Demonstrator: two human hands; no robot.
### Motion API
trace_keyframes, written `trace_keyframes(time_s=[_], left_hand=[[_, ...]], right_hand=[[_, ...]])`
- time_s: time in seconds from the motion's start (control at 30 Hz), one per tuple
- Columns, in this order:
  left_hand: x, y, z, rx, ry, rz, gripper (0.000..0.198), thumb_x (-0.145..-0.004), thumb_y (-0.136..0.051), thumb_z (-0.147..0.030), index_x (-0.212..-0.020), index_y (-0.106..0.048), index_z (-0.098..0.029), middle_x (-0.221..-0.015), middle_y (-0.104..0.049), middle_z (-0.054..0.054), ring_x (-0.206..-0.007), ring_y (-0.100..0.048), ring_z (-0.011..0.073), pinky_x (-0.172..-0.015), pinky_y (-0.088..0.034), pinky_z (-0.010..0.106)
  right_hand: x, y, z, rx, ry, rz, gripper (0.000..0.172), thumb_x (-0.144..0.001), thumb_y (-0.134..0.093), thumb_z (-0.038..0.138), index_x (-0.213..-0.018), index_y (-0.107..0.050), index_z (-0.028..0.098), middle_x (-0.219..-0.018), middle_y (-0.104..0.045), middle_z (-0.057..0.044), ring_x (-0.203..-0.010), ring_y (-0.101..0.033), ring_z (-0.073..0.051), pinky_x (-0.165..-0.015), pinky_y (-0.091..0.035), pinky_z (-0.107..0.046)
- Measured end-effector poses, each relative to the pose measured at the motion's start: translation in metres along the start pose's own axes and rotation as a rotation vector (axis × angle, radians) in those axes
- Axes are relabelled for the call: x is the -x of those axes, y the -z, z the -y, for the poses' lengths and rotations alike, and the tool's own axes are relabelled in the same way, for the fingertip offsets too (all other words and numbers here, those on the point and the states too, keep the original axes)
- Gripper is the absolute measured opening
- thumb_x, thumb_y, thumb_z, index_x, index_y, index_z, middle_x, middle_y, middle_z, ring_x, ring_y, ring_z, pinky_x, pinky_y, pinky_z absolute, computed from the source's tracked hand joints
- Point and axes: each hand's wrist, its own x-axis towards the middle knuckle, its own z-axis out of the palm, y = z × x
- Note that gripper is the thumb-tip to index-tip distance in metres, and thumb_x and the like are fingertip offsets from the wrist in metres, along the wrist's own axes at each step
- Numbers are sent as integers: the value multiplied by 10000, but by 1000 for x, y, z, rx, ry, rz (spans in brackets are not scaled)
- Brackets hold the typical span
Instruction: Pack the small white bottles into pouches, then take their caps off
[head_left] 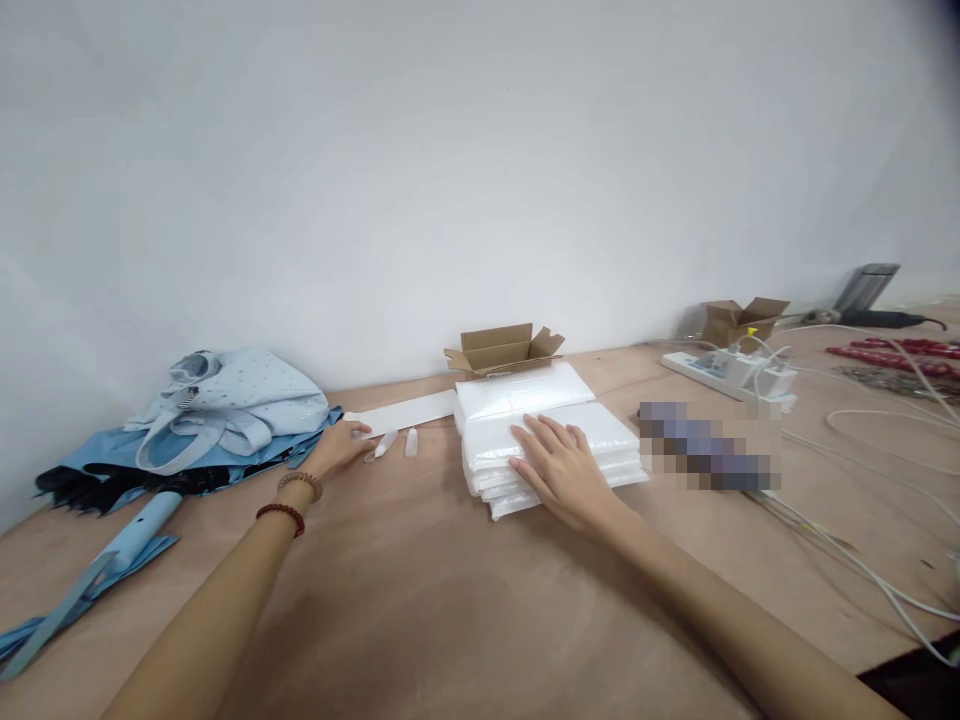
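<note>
My right hand lies flat with spread fingers on top of a stack of white padded plastic pouches. My left hand rests on the plywood table, its fingertips at the near end of a long white paper strip. Just right of those fingertips lie two small white plastic pieces, and a similar piece stands apart from them. Directly behind the stack sits an open cardboard box with raised flaps. Its inside is hidden from this angle.
Left of my left hand lie a pale blue bag and a blue folded umbrella. To the right are a pixelated patch, a white power strip, a second cardboard box, white cables and red items. A white wall stands behind.
</note>
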Motion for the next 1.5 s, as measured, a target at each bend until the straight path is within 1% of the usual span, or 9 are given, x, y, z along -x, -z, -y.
trace_keyframes(time_s=[0.1,0.27,0.63,0.87,1.03,1.2,1.33,1.43,1.5], left_hand=[[3,-8,12,-75,-37,4,347,-721,-600,-379,-967,-704,-157,-1066,-692,90,-988,-618,272,-832,-438,288],[5,-17,18,-198,-42,-53,315,-832,-469,-313,-991,-675,-135,-1043,-691,140,-976,-622,276,-830,-432,315],[18,-11,1,-354,-46,-159,340,-905,-343,-296,-988,-619,-117,-920,-683,170,-861,-647,304,-694,-436,336],[70,9,-20,-294,-60,-396,332,-942,-273,-288,-1060,-534,-119,-1013,-665,141,-898,-639,260,-745,-448,323],[120,7,-38,-67,-323,-601,231,-919,-413,-276,-1015,-584,-153,-1017,-685,129,-908,-655,238,-810,-475,325],[155,-2,-64,82,-732,-549,232,-873,-506,-138,-1070,-619,-188,-1124,-675,95,-1065,-621,211,-955,-469,336],[170,-8,-84,81,-963,-422,279,-872,-466,-78,-1075,-633,-173,-1154,-664,87,-1151,-568,213,-958,-494,373],[173,-10,-94,128,-936,-383,243,-864,-498,-104,-1023,-655,-200,-1142,-671,77,-1147,-565,221,-962,-478,393],[171,-10,-99,262,-724,-412,200,-856,-535,-167,-1008,-657,-213,-1187,-644,83,-1180,-532,239,-1004,-431,428]], right_hand=[[1,-2,1,-2,-12,-1,429,-971,-319,409,-1288,-490,176,-1346,-482,-138,-1247,-397,-288,-968,-319,-468],[-1,-1,3,10,-19,34,427,-972,-312,410,-1283,-494,181,-1331,-490,-145,-1252,-389,-301,-960,-318,-479],[0,-4,1,32,7,22,429,-969,-323,408,-1296,-480,180,-1340,-478,-154,-1260,-385,-307,-958,-333,-497],[2,-6,2,9,15,-13,438,-965,-334,406,-1314,-461,174,-1369,-437,-181,-1293,-353,-311,-985,-325,-542],[3,-2,8,-114,67,-177,516,-934,-434,358,-1361,-361,78,-1429,-303,-254,-1337,-286,-310,-996,-380,-476],[5,7,16,-95,197,-340,519,-898,-486,190,-1394,-334,161,-1474,-272,-188,-1370,-228,-306,-1028,-356,-490],[9,7,17,0,296,-295,481,-890,-397,53,-1344,-432,208,-1368,-479,-109,-1313,-369,-243,-1080,-254,-515],[11,3,14,0,359,-286,467,-883,-362,3,-1296,-488,180,-1229,-607,-83,-1215,-495,-198,-1082,-271,-474],[12,2,12,-2,365,-291,473,-880,-351,-14,-1296,-488,165,-1224,-612,-81,-1200,-510,-189,-1058,-320,-442]])
